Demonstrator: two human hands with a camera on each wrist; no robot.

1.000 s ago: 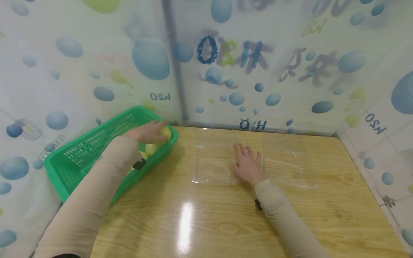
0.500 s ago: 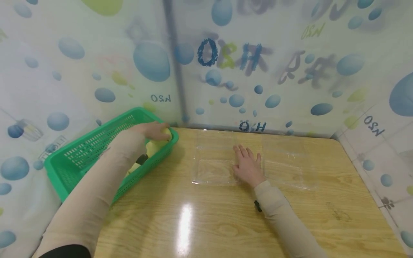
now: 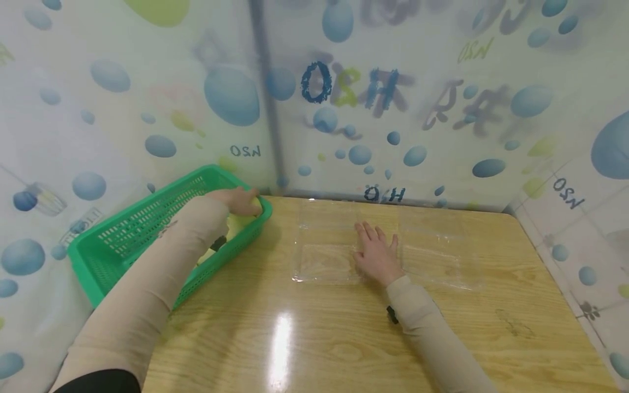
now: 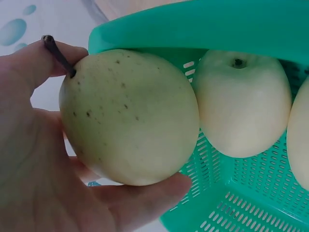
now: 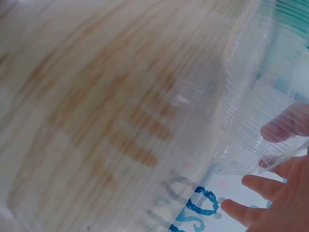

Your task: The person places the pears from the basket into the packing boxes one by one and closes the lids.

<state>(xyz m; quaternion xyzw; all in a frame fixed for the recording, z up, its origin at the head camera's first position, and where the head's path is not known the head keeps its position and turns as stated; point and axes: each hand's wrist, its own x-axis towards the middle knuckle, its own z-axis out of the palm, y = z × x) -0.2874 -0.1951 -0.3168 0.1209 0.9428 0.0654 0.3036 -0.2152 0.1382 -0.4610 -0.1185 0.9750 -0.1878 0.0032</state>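
My left hand (image 3: 238,201) reaches into the far right end of a green slotted basket (image 3: 223,261). In the left wrist view, its thumb and fingers curl round a pale yellow-green pear (image 4: 130,118) with dark specks and a stem. Beside that one, a second pear (image 4: 243,106) sits against the basket wall, and part of another shows at the frame's edge. My right hand (image 3: 378,254) rests with spread fingers at the middle of a clear plastic clamshell box (image 3: 326,262), which lies unfolded on the table. Through the plastic, the right wrist view shows the thumb (image 5: 285,123).
A wooden table (image 3: 339,338) carries the basket at the left and the clamshell at the centre. Behind it rises a wall covering (image 3: 304,131) with blue drops and lettering. Its right end meets a side wall (image 3: 585,245).
My left hand has shifted slightly right over the pear in the basket, covering more of it in the head view. The right hand stays in place on the clamshell.
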